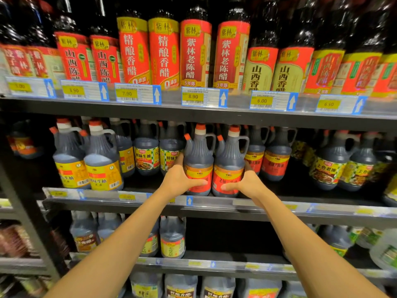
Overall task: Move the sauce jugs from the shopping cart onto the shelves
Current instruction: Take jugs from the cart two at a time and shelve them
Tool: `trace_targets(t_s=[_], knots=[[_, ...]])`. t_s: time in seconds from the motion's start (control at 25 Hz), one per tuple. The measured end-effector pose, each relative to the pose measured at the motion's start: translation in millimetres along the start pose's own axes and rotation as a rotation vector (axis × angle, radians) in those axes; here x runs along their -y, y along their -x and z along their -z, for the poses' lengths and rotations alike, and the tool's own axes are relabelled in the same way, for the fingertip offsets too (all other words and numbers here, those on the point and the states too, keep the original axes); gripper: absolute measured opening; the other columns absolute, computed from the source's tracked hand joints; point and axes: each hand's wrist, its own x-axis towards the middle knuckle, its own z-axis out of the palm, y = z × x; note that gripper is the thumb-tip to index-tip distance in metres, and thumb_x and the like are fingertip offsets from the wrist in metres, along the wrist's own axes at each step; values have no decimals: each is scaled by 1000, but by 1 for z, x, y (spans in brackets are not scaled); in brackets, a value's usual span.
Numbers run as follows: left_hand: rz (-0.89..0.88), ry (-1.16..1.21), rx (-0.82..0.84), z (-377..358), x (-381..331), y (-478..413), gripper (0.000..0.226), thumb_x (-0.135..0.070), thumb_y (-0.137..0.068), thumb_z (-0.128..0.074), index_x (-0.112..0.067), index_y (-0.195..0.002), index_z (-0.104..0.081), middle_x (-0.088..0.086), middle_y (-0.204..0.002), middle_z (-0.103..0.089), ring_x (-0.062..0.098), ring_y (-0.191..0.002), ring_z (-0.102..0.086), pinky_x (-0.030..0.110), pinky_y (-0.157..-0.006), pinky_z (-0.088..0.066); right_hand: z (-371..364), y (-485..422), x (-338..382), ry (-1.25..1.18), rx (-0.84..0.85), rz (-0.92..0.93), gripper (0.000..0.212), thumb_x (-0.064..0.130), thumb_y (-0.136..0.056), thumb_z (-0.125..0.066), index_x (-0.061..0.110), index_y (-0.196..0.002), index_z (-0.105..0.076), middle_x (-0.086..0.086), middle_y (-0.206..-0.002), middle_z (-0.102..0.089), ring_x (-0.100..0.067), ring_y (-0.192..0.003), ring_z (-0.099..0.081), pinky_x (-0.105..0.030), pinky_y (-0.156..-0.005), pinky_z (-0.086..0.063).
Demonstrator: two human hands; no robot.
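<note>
Jugs fill the middle of our view: the left jug (198,160) and the right jug (231,162), both dark plastic sauce containers with orange caps, moulded loop handles and red-and-yellow labels. They stand upright, pressed side by side, at the front edge of the black metal middle shelf (279,214), just behind its price rail (214,202). Our left hand (178,179) grips the left jug — thumb laid across the front of the label, fingers curled round its outer side. Our right hand (247,183) grips the right jug the same way, mirrored. Whether the bases rest fully on the shelf we cannot tell. Other dark jugs (277,155) stand behind and beside them; the yellow-labelled jugs (103,168) to the left sit near the same front edge. On the upper shelf (193,114), tall bottles (164,52) with red labels line up above yellow price tags (192,96).
</note>
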Motion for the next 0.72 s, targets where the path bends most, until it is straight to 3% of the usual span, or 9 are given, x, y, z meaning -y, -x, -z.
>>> trace_targets(t_s=[0.16, 0.24, 0.32, 0.44, 0.64, 0.72], knots=[[8, 14, 20, -3, -3, 3, 110, -31, -64, -91, -18, -148, -22, -1, -122, -61, 17, -107, -62, 32, -88, -53, 0, 0, 1, 4, 1, -5, 93, 4, -62, -90, 23, -133, -33, 0, -113, -63, -12, -96, -64, -20, -67, -51], [58, 0, 34, -5, -2, 3, 99, -34, -65, -91, -18, -141, -29, 1, -116, -65, 18, -103, -65, 34, -87, -55, -1, 2, 1, 11, -4, 8, 85, 2, -63, -89, 24, -127, -36, 2, -107, -64, -11, -92, -65, -21, -68, -53], [120, -26, 61, -4, 1, 6, 83, -47, -60, -90, -19, -124, -44, -2, -109, -69, 16, -99, -68, 39, -89, -57, -1, 3, -1, 11, -10, 7, 78, 1, -63, -89, 21, -121, -42, 1, -105, -67, -12, -92, -67, -23, -72, -53], [148, -72, 69, -2, 7, 12, 100, -70, -47, -84, -18, -125, -49, -4, -110, -70, 11, -100, -68, 40, -89, -57, 4, 8, -3, 32, 24, -14, 79, 8, -59, -92, 11, -126, -50, -4, -109, -71, -15, -95, -70, -21, -71, -55], [157, -206, -14, -4, -13, 32, 73, -49, -68, -84, -15, -116, -41, 3, -116, -55, 20, -105, -58, 44, -91, -53, 10, 26, 6, 43, -19, -47, 76, 12, -67, -89, 10, -124, -39, -5, -124, -55, -18, -104, -56, -30, -81, -47], [142, -237, -48, -4, -21, 43, 70, -50, -71, -82, -17, -118, -41, 4, -120, -51, 22, -108, -56, 45, -93, -51, 12, 34, 6, 49, -54, -20, 78, 14, -69, -89, 8, -127, -36, -7, -130, -51, -18, -110, -51, -31, -84, -44]])
